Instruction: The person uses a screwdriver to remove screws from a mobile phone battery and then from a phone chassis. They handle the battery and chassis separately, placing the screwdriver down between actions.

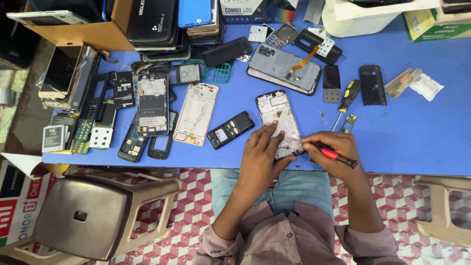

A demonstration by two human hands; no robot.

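An opened phone frame [277,114] lies near the front edge of the blue table [417,132]. My left hand [260,159] rests flat on its lower end, fingers spread and pressing it down. My right hand [333,152] grips a red-handled screwdriver [339,157], its tip pointing left at the frame's lower right corner. A small green circuit piece [349,122] and a thin metal bit [323,117] lie just beyond my right hand.
A black keypad phone [230,129], a gold phone frame [196,114] and several other opened phones and parts crowd the table's left. A yellow-black screwdriver [347,98] and black covers [372,84] lie right of centre. Plastic stools [98,208] stand below.
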